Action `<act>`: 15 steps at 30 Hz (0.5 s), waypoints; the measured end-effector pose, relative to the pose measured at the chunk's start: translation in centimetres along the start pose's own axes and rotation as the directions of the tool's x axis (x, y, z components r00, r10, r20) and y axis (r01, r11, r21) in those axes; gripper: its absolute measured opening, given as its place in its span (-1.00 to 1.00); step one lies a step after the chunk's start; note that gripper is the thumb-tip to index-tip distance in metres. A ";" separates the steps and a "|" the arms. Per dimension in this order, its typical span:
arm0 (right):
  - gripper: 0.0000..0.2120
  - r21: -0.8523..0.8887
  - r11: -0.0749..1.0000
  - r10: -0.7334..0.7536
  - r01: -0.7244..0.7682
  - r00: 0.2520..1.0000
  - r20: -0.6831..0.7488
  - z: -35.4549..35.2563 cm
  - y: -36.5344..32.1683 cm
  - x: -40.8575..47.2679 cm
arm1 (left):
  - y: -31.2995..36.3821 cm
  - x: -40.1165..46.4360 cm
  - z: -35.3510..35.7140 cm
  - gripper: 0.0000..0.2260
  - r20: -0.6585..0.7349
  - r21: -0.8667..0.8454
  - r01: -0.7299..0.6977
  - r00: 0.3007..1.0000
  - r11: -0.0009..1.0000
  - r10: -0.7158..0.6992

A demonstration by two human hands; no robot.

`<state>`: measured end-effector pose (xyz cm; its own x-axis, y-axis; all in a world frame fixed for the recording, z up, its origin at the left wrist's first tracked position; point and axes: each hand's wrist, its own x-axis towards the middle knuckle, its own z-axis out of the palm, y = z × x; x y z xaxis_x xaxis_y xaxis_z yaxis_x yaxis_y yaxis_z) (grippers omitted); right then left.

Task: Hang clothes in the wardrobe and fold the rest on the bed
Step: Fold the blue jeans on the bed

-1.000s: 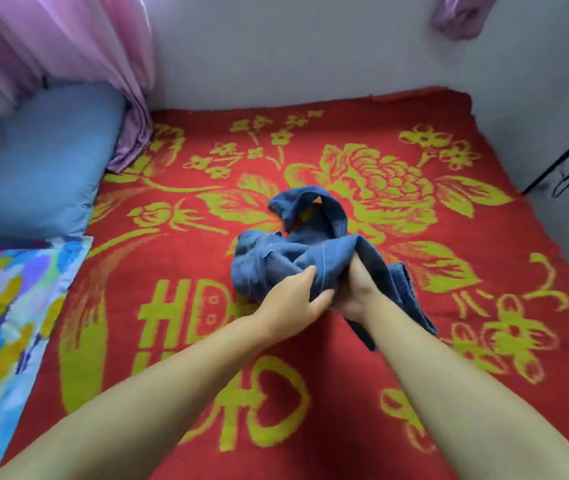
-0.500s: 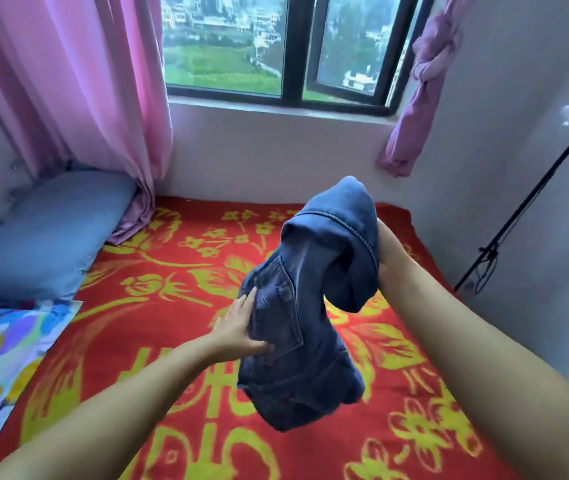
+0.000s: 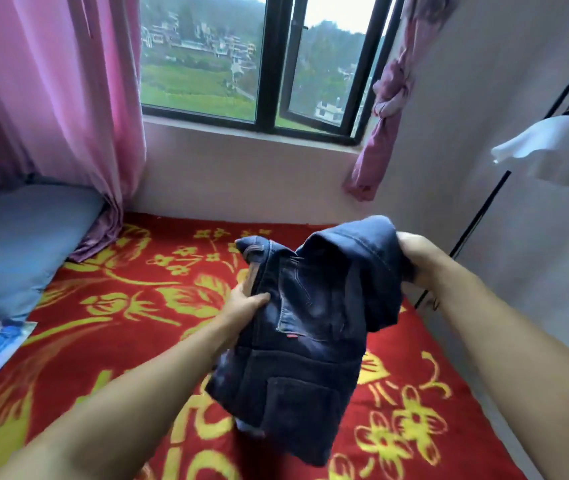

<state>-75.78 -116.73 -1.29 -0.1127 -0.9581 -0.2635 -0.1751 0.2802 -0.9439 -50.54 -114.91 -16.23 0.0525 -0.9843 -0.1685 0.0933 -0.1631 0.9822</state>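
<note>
Hands (image 3: 241, 306) (image 3: 418, 258), two, on one jeans (image 3: 310, 327)

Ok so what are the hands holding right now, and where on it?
Both hold the blue jeans above the bed: the left hand grips the left edge, the right hand the bunched top right.

- One head-worn wide-angle camera looks forward and slightly down across a bed (image 3: 109, 327) toward the window (image 3: 269, 64) on the far wall.
- It sits close over the person's forearms, which reach from the bottom edge toward the window.
- The bed fills the lower frame below the window; straight lines bow near the frame's edges.
</note>
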 end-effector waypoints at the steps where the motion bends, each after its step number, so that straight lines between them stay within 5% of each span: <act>1: -0.81 -0.391 0.919 0.056 -0.057 0.998 -0.013 -0.4 0.8 0.3 | 1.9 0.0 -0.1 -0.75 -0.002 0.159 -0.130 0.991 0.979 0.132; 3: -0.74 -0.927 0.374 0.036 -0.037 0.999 -0.025 -0.4 1.4 0.4 | 5.0 -0.3 -0.3 -0.78 0.128 0.471 -0.372 0.926 0.800 0.355; 4: -0.54 -0.961 0.272 -0.053 0.046 0.998 0.032 0.4 1.1 0.2 | 6.2 -0.8 -0.1 -0.78 0.225 0.568 -0.472 0.877 0.674 0.425; 6: -0.18 -0.830 0.436 -0.271 0.347 0.930 0.247 2.6 -1.1 -0.5 | 8.8 -2.0 0.0 -0.77 0.399 0.640 -0.611 0.783 0.467 0.478; 8: -0.04 -0.671 0.517 -0.277 0.532 0.846 0.457 4.4 -3.8 -1.5 | 11.2 -3.0 -0.3 -0.74 0.485 0.644 -0.666 0.736 0.377 0.473; 10: -0.19 -0.580 0.608 -0.158 0.541 0.799 0.580 5.0 -5.7 -2.6 | 13.1 -4.1 -1.2 -0.77 0.496 0.679 -0.662 0.733 0.318 0.466; 13: -0.72 -0.523 0.606 -0.184 0.600 0.745 0.641 4.8 -7.0 -4.0 | 14.4 -5.1 -2.7 -0.72 0.460 0.737 -0.629 0.735 0.247 0.498; 15: -0.80 -0.505 0.568 -0.256 0.650 0.723 0.642 5.2 -7.9 -4.6 | 15.1 -5.3 -3.8 -0.48 0.505 0.707 -0.610 0.790 0.359 0.347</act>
<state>-68.82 -114.84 6.36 0.5912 -0.8029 -0.0766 -0.6668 -0.4331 -0.6065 -45.67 -111.92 -0.84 -0.4283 -0.8684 0.2499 -0.7014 0.4939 0.5139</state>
